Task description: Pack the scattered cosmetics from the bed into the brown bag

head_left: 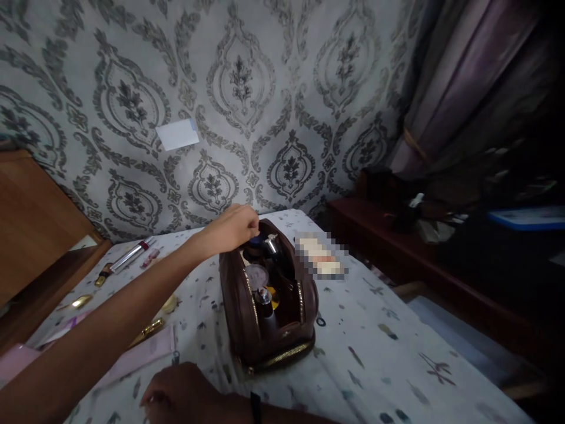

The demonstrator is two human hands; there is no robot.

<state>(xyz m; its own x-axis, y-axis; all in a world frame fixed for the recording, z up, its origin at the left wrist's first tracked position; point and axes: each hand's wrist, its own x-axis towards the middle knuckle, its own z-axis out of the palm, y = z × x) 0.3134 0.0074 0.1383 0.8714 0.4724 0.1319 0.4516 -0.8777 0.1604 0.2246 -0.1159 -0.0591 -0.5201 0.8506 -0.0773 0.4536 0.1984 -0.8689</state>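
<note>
A brown makeup bag with gold zips stands unzipped on the bed. Inside it are a bottle with a silver cap, a round clear-lidded container, something yellow and a dark tube with a shiny silver end. My left hand is closed at the bag's far left rim, its fingertips hidden by the fist. Nearer to me, my right hand, below a black wristband, is in shadow with its fingers curled; whatever it may hold is hidden.
A pink pouch, a gold tube, a silver and red tube and other small cosmetics lie to the left. A blurred-out flat item lies right of the bag. Patterned wallpaper stands behind; a dark red ledge runs along the right.
</note>
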